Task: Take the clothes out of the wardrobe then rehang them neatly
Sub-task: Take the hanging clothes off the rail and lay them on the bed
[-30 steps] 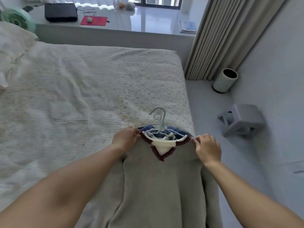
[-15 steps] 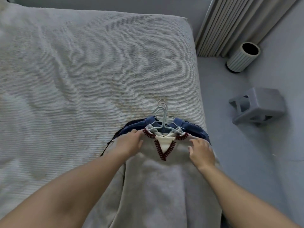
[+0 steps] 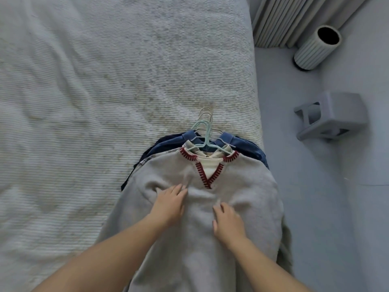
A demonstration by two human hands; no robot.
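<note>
A grey sweater (image 3: 248, 186) with a red-stitched V-neck lies on top of a pile of clothes at the bed's right edge. It is still on a pale green hanger (image 3: 205, 133), with more hanger hooks bunched behind it. Blue garments (image 3: 255, 153) stick out from under the sweater near the collar. My left hand (image 3: 169, 202) lies flat on the sweater's chest, fingers straight. Just to its right, my right hand (image 3: 228, 219) presses flat on the same sweater.
The bed (image 3: 94, 102) with a ribbed light cover fills the left and middle. On the floor to the right stand a ribbed cylindrical bin (image 3: 315, 49) and a grey plastic stool (image 3: 330, 116). Pleated curtains (image 3: 294, 17) hang at the top right.
Both hands have slid from the sweater's shoulders by the collar down onto its chest. The view has tilted down, so the desk and window are out of sight.
</note>
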